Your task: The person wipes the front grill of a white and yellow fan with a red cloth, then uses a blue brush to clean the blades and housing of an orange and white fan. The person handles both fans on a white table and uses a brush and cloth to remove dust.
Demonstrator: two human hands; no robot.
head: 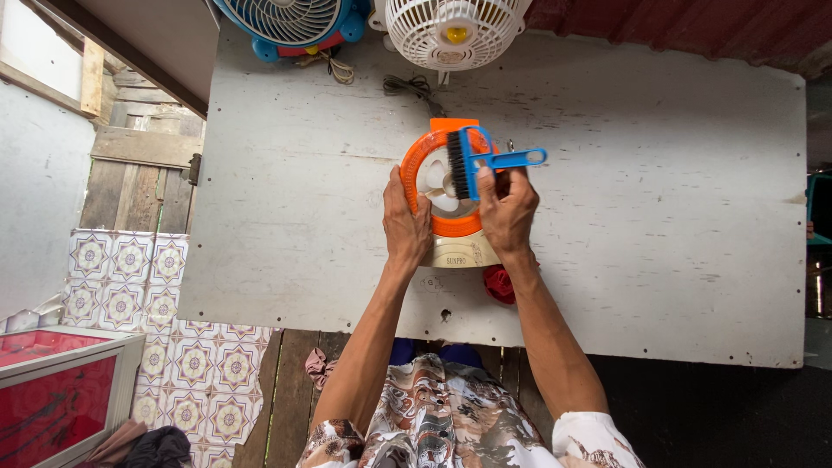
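orange fan (431,227), a small round one with a cream base toward the person, lies flat on the white board table (659,217) near the centre of the frame, a little above the middle. white blades show through its open face. left hand (406,227) rests against the fan's left rim, fingers curled along the orange ring and holding it steady. right hand (508,211) sits just right of the fan, closed around a blue brush (475,159); the brush's dark bristles lie across the fan's face at its upper right, and the blue handle, with a loop at its end, points toward the right of the frame.

a red cloth (500,284) peeks out below the right wrist, just beside the fan's base, partly hidden by the forearm. both forearms come up from the bottom centre, where a patterned garment (451,416) fills the lower edge.

at the top of the frame two more fans lie on the far edge of the table: a blue fan (290,24) at upper left of centre and a white fan (451,33) beside it, with a grey cord (414,86) coiled just below them. in the lower left are patterned floor tiles (165,347) and a red box with a white frame (61,390). weathered wooden planks (139,173) stand at the left, above the tiles.
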